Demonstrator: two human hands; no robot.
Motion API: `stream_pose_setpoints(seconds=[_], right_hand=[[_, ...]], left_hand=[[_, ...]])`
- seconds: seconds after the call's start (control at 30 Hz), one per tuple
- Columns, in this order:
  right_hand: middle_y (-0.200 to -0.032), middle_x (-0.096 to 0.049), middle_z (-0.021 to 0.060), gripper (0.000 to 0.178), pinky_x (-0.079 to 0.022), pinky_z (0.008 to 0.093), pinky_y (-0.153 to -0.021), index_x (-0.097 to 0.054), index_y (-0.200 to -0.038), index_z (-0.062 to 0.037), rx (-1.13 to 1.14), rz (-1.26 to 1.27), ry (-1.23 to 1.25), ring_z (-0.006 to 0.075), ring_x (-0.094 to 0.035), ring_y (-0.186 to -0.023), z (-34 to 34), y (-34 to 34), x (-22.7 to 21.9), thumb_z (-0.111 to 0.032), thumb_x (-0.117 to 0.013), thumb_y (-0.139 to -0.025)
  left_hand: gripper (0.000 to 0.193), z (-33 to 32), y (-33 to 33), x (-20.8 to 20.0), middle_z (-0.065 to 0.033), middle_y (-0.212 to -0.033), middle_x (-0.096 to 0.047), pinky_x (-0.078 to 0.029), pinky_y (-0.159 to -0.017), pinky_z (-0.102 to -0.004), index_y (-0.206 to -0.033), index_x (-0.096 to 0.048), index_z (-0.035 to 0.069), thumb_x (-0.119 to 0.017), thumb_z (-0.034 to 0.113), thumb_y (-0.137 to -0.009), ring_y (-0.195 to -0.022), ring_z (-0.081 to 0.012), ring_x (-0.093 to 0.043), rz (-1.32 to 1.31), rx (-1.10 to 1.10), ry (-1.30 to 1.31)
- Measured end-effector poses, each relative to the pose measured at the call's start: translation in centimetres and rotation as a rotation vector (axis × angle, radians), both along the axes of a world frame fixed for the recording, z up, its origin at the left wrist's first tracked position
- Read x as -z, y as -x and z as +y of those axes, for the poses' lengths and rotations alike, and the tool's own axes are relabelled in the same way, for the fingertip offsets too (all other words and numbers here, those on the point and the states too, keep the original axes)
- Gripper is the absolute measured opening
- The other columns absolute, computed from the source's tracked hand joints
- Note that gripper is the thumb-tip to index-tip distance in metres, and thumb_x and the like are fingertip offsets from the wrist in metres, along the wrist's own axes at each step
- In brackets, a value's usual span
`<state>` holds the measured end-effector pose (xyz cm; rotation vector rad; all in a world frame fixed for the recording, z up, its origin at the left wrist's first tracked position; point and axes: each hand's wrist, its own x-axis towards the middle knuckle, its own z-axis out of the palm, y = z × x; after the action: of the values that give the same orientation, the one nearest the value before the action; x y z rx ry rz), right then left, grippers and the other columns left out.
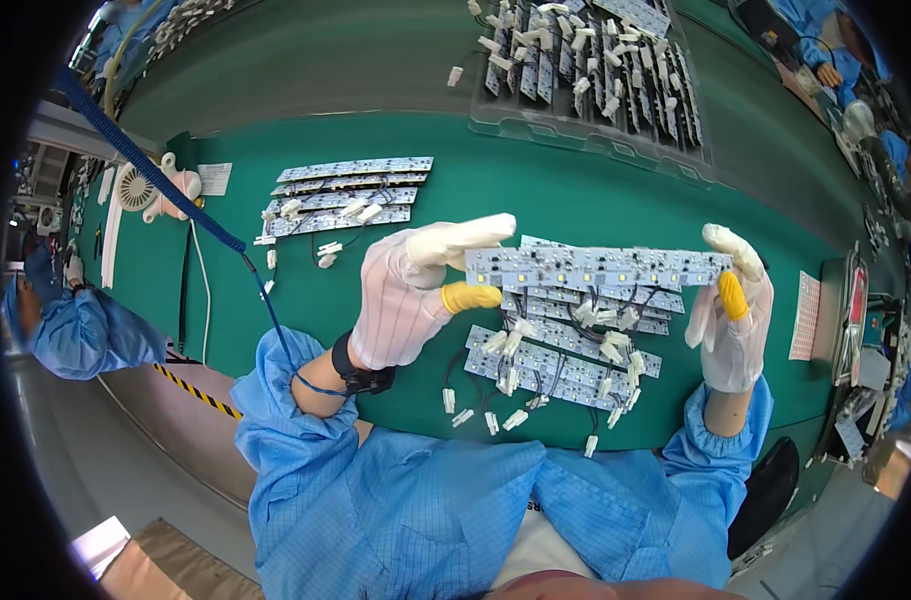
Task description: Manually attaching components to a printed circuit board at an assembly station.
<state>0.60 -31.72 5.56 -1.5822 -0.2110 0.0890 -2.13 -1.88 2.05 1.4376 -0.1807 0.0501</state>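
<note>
A long narrow circuit strip (596, 267) with small white parts is held level above the green table (496, 190). My left hand (416, 290), in a white glove with a yellow fingertip cover, pinches its left end. My right hand (733, 310), gloved the same way, pinches its right end. Directly under the strip lies a pile of similar strips (566, 360) with black wires and white plug connectors.
Another stack of strips (346, 195) lies at the left on the table. A clear tray (586, 70) with several strips sits at the back. A blue coiled cord (156, 175) runs to my left wrist strap. A small white fan (141, 188) stands far left. Other people in blue coats work at both sides.
</note>
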Motion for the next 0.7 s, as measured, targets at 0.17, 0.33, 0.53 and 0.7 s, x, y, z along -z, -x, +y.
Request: stream_pose_setpoints(seconds=[0.17, 0.33, 0.53, 0.7], right_hand=[[-0.059, -0.057, 0.0017, 0.05, -0.03, 0.0138, -0.041, -0.052, -0.119, 0.0056, 0.019, 0.013, -0.064, 0.0041, -0.049, -0.041, 0.2, 0.4, 0.1, -0.035, -0.06, -0.089], [-0.065, -0.058, 0.0006, 0.065, -0.029, 0.013, -0.04, -0.052, -0.119, 0.0061, 0.086, -0.004, -0.03, 0.0022, -0.047, -0.04, 0.6, 0.3, 0.4, -0.046, -0.064, -0.083], [-0.075, -0.061, 0.0061, 0.049, -0.033, 0.0152, -0.038, -0.052, -0.117, 0.0067, 0.047, -0.025, -0.015, 0.0046, -0.049, -0.04, 0.0, 0.3, 0.3, -0.031, -0.063, -0.087], [-0.073, -0.061, 0.0062, 0.049, -0.033, 0.0149, -0.037, -0.054, -0.115, 0.0066, 0.017, -0.022, -0.059, 0.0047, -0.049, -0.04, -0.2, 0.4, 0.3, -0.033, -0.063, -0.087]], left_hand=[[0.053, 0.6, 0.1, 0.1, -0.0094, -0.097, -0.069, -0.051, -0.071, -0.024, -0.111, -0.066, 0.001, -0.082, 0.017, -0.064, -0.081, -0.0126, -0.064, -0.222, -0.024, -0.197], [0.052, 0.8, -0.2, -0.3, -0.0093, -0.095, -0.068, -0.051, -0.069, -0.024, -0.113, -0.066, 0.001, -0.08, 0.021, -0.066, -0.079, -0.0144, -0.066, -0.198, 0.039, -0.148], [0.054, 0.7, -0.1, 0.4, -0.0087, -0.093, -0.068, -0.051, -0.069, -0.0251, -0.114, -0.065, 0.002, -0.077, 0.03, -0.07, -0.079, -0.0135, -0.066, -0.207, -0.066, -0.205], [0.055, 0.8, -0.4, 0.1, -0.0074, -0.087, -0.07, -0.049, -0.07, -0.0235, -0.115, -0.064, 0.001, -0.073, 0.038, -0.075, -0.076, -0.0116, -0.066, -0.094, -0.062, -0.226]])
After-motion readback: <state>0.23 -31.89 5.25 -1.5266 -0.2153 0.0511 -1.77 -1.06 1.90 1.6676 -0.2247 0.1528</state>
